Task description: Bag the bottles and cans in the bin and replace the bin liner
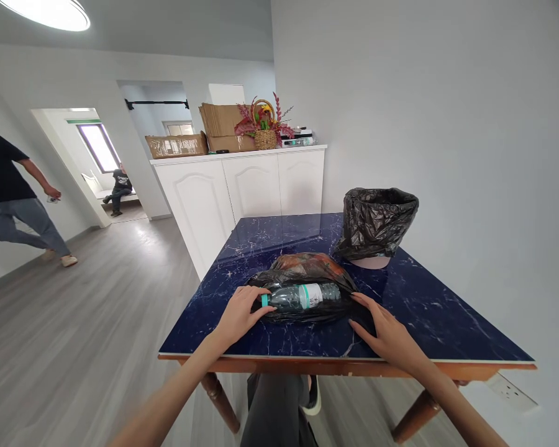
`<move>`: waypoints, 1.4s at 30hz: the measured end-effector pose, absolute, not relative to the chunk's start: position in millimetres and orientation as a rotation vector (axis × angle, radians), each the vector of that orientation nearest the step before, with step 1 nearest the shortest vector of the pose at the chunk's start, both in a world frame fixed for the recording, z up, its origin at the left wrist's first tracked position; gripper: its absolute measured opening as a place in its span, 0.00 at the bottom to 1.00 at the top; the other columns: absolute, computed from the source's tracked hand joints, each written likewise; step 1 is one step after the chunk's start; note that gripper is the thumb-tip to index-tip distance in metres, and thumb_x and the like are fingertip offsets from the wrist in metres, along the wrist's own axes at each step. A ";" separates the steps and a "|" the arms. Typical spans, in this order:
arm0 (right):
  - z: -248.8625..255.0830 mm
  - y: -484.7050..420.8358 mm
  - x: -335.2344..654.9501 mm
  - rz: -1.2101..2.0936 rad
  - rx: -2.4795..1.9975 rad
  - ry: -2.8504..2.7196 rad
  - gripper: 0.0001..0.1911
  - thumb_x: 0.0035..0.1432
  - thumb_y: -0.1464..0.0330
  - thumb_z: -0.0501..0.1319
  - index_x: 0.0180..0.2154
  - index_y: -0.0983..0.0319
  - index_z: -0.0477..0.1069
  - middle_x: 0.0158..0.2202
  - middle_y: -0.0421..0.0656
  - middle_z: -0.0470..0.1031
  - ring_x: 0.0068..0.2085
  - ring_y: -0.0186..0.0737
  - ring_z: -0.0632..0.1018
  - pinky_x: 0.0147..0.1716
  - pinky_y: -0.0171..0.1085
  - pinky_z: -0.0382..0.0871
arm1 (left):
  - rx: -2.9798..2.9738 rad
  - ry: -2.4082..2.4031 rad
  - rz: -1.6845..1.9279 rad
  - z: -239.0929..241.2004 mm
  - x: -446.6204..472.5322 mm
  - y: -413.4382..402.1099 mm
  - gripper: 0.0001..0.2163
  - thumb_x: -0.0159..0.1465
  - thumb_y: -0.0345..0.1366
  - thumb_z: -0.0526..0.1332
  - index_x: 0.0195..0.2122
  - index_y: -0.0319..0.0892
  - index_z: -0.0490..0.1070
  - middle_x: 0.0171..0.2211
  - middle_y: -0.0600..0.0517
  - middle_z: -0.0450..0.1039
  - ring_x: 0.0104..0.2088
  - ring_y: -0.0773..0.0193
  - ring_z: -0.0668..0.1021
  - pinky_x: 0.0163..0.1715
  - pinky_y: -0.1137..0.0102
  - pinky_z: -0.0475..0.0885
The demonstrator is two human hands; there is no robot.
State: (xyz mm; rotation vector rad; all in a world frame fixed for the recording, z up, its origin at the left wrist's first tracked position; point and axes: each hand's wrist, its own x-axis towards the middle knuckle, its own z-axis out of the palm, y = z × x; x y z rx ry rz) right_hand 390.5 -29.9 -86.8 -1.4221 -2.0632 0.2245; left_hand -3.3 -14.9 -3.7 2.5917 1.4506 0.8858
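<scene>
A clear plastic bottle (302,295) with a teal cap and a white label lies on its side on top of a black rubbish bag (307,310) on the blue marble table (428,310). Something orange-brown (310,265) shows in the bag behind the bottle. My left hand (240,313) rests at the bag's left end, fingers curled by the bottle's cap. My right hand (386,332) lies flat on the bag's right end with its fingers stretched out.
A small bin lined with a black bag (376,225) stands at the table's back right. White cabinets (242,186) with cardboard boxes and a flower basket (264,129) stand behind. One person (13,192) walks at the left; another sits in the far room (120,189).
</scene>
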 end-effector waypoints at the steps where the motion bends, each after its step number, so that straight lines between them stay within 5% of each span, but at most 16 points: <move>1: -86.2 -30.1 390.4 0.229 -1.420 -2.057 0.31 0.73 0.51 0.54 0.71 0.52 0.54 0.69 0.48 0.70 0.68 0.54 0.72 0.63 0.54 0.73 | 2.540 1.456 0.952 1.0 -3.2 -17.4 0.17 0.71 0.53 0.63 0.53 0.49 0.75 0.47 0.48 0.81 0.48 0.50 0.80 0.52 0.54 0.73; 15: -88.8 -30.6 391.7 0.245 -1.438 -2.038 0.30 0.73 0.49 0.53 0.70 0.52 0.58 0.66 0.50 0.72 0.67 0.57 0.73 0.63 0.58 0.72 | 1.842 1.308 2.139 123.4 -26.9 -12.2 0.15 0.75 0.51 0.58 0.51 0.46 0.73 0.50 0.47 0.81 0.54 0.55 0.82 0.57 0.57 0.76; 29: -94.3 -28.2 392.1 0.206 -1.558 -2.023 0.32 0.72 0.46 0.53 0.71 0.48 0.59 0.67 0.47 0.73 0.68 0.62 0.72 0.58 0.61 0.78 | 1.935 1.500 1.978 86.6 -107.5 137.8 0.16 0.73 0.52 0.60 0.50 0.44 0.66 0.45 0.44 0.80 0.51 0.56 0.82 0.54 0.57 0.75; 42: -94.8 -27.9 392.9 0.207 -1.545 -2.037 0.31 0.73 0.48 0.54 0.72 0.48 0.57 0.68 0.46 0.71 0.70 0.62 0.70 0.62 0.61 0.75 | 1.841 1.598 1.835 61.9 -126.9 170.5 0.18 0.70 0.50 0.63 0.51 0.44 0.65 0.49 0.42 0.80 0.54 0.54 0.81 0.56 0.54 0.74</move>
